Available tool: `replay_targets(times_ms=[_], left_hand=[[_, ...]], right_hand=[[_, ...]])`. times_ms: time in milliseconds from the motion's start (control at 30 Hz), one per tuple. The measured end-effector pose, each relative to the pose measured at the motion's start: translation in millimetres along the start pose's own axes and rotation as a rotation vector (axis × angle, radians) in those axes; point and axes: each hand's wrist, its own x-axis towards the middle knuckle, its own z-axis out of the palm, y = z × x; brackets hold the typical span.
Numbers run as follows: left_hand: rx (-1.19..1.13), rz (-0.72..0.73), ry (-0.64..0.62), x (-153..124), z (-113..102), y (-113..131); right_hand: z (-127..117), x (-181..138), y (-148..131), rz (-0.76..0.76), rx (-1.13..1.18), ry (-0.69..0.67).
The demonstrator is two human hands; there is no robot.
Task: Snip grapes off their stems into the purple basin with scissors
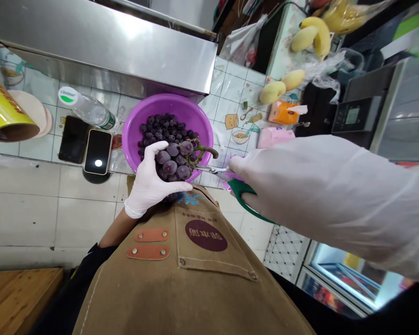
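Observation:
My left hand (pixel 147 179), in a white glove, is closed around a bunch of dark purple grapes (pixel 172 163) held over the near side of a purple basin (pixel 132 109). The bunch's thick green stem (pixel 206 150) points right. Loose dark grapes (pixel 164 125) lie inside the basin. My right hand (pixel 256 174), also gloved and partly hidden by a white sleeve, grips green-handled scissors (pixel 244 193). Their blades reach left to the stems at the bunch's right side. Whether the tips touch a stem I cannot tell.
Left of the basin lie a water bottle (pixel 91 109), two phones (pixel 97 151) and a yellow roll (pixel 9 109). A steel box (pixel 108 42) stands behind. To the right are mangoes (pixel 272 92), tissue packs (pixel 282 113) and a machine with a display (pixel 354 114).

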Motion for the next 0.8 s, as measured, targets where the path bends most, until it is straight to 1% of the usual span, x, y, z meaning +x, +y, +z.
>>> replay_targets(times_ms=[67, 200, 367, 533, 600, 700, 767, 800], left_hand=[[0.001, -0.001, 0.003, 0.0, 0.1, 0.8], [0.006, -0.018, -0.005, -0.6, 2.0, 4.6], [0.013, -0.031, 0.0, -2.3, 4.6, 9.9], [0.013, -0.06, -0.041, -2.0, 5.1, 12.0], [0.006, -0.065, -0.042, -1.3, 5.7, 11.8], [-0.004, -0.059, -0.023, -0.3, 7.3, 10.8], [-0.005, -0.056, -0.018, 0.1, 8.2, 10.1], [-0.006, -0.053, -0.017, 0.3, 8.6, 9.8]], right_hand=[[1.2, -1.6, 3.8, -0.035, -0.104, -0.09], [6.4, -2.1, 7.6, -0.069, -0.117, -0.062], [7.0, 2.7, -0.6, -0.021, -0.169, -0.091], [0.8, 3.7, -6.8, -0.084, -0.127, -0.031], [-5.7, 4.3, -9.8, -0.091, -0.109, -0.056], [-15.2, 8.1, -14.1, -0.062, -0.156, -0.132], [-15.6, 11.9, -13.7, -0.029, -0.19, -0.168], [-13.0, 13.7, -12.1, 0.001, -0.178, -0.164]])
